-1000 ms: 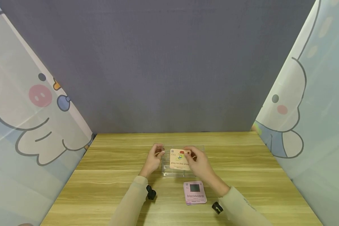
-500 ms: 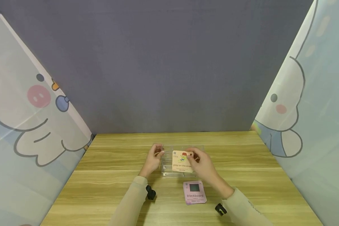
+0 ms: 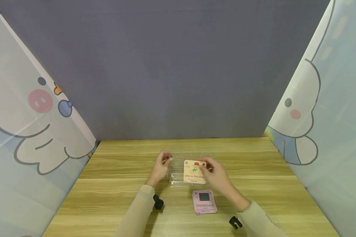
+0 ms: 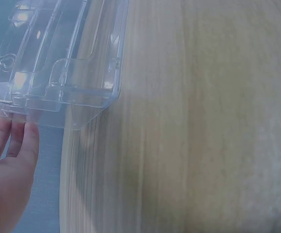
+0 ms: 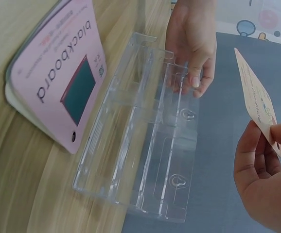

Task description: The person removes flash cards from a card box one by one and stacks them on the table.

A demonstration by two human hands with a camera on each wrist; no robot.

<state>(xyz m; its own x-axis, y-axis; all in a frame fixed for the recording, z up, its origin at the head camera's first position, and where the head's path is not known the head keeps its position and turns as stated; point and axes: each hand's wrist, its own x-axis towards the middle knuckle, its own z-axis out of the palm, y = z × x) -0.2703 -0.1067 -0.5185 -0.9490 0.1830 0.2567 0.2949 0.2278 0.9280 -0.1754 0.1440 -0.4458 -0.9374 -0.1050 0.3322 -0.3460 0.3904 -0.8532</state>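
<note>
My left hand [image 3: 160, 169] pinches the left side edge of a clear plastic tiered rack [image 3: 175, 179]; the left wrist view shows its fingers [image 4: 29, 143] at the rack's corner. Between thumb and fingers my right hand [image 3: 219, 176] holds a cream flash card [image 3: 192, 177] by its upper right corner. The card reads "play on the slide" and has a drawn figure in a red cap. It is up in front of the rack, apart from it in the right wrist view. No cards show in the rack's tiers there.
A small stack of pink flash cards [image 3: 204, 202], the top one reading "blackboard", lies on the wooden table [image 3: 106, 197] in front of the rack. A grey panel [image 3: 178, 72] closes the back, and printed cloths hang at both sides.
My right hand has carried the cream card slightly right and toward me, so more of the rack's left part shows. The left hand keeps its place at the rack.
</note>
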